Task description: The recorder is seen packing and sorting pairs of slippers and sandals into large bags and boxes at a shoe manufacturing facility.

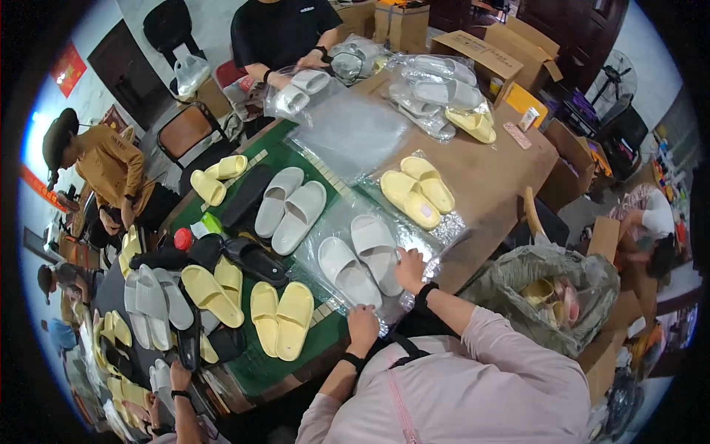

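Observation:
A pair of light grey slippers (374,250) lies in front of me on a clear plastic bag (310,255); whether they are inside it or on top I cannot tell. My left hand (362,329) is closed at the bag's near edge, just below the heel of the left slipper. Beside the right slipper's heel, my right hand (410,271) is curled, with its fingertips at the film. Left of the bag lie a pair of yellow slippers (281,320) and another grey pair (294,211). A yellow pair (418,192) rests on clear film beyond my right hand.
Bagged slippers (440,92) are heaped at the table's far end, near cardboard boxes (477,55). Across from me a person in black (285,37) handles bagged slippers. A lined box of shoes (543,288) stands at right. A co-worker's hand (180,377) is at lower left among more slippers.

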`<state>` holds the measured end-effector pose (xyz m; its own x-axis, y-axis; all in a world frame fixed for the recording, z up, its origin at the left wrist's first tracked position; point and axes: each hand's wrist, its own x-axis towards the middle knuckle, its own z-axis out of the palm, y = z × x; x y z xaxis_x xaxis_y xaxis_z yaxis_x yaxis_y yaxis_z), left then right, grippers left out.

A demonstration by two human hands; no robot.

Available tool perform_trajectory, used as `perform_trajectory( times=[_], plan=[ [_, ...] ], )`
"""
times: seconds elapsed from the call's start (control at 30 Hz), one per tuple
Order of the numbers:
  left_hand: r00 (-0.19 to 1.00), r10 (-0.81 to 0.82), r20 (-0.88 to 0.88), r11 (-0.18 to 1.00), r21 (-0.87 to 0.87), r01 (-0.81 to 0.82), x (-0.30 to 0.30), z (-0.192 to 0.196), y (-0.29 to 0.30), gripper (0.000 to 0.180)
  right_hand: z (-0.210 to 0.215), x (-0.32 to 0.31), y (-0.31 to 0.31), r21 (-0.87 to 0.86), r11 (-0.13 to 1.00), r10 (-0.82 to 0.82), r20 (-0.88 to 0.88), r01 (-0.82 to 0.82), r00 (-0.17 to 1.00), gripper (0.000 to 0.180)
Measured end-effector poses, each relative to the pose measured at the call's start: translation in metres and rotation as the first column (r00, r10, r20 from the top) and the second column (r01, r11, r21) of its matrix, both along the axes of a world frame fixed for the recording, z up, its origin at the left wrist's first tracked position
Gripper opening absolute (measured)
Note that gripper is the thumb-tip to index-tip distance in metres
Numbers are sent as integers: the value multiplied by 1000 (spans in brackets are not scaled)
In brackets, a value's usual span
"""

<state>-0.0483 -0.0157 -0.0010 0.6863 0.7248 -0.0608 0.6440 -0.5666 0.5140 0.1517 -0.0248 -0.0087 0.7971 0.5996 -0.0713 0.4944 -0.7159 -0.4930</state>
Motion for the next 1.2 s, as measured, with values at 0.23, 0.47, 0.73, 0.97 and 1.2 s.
perform_trajectory(
  times=[0.23,0.47,0.73,0.97,1.2],
  plan=[
    [806,-591,28,799,-117,590,1,-46,-11,42,-22,-53,39,-23,788,615,42,-615,787,44],
    [837,-521,-164,842,59,536,4,-61,-22,58,-11,-22,65,370,863,492,-459,-344,740,38],
    [982,-167,-90,891,413,190,-9,-49,0,35,113,30,-48,461,768,631,-425,-445,648,33],
    [957,-169,235,983,111,146,-8,-43,18,20,110,60,-90,478,607,707,-690,-635,156,34],
    [933,-11,360,989,140,-42,-8,-16,59,20,104,38,-91,579,579,683,-729,-574,-46,34]
  ],
)
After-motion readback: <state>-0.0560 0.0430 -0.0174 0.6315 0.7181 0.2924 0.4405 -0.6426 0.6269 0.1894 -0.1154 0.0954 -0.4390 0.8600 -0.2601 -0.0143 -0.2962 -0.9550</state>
